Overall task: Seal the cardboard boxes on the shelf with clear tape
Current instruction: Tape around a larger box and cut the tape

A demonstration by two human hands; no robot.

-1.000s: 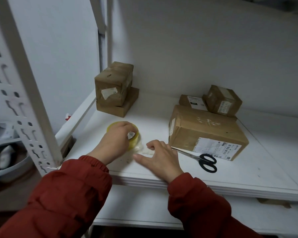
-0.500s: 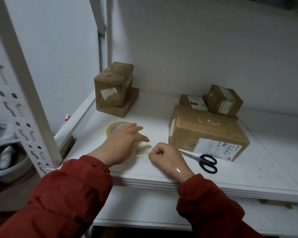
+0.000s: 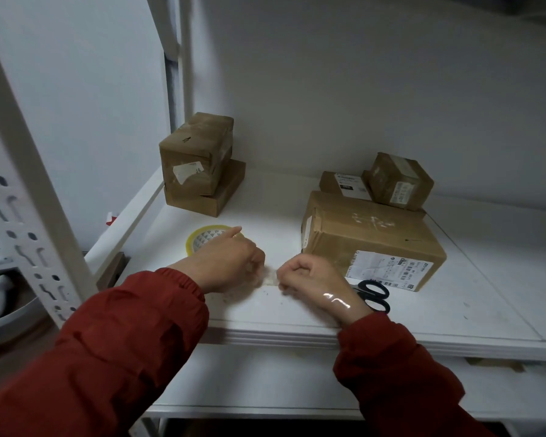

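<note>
Tape roll (image 3: 202,239) lies flat on the shelf (image 3: 297,337) left of centre, half hidden behind the left hand (image 3: 230,263). That hand's fingers curl inward, except one stretched out over the roll. Between the two hands, just above the shelf's front edge, a short strip of clear tape (image 3: 270,277) runs left to right. Each hand appears to pinch one end, though blur hides the fingertips. The right hand (image 3: 309,275) is balled tight, with a shiny sliver across its wrist. Black scissors (image 3: 374,294) lie just right of that wrist. The large box (image 3: 369,241) sits right of and slightly above the hands, its long axis running left to right, roughly parallel to the strip. The right hand is nearer, so carrying the strip rightward should be led from that side.
</note>
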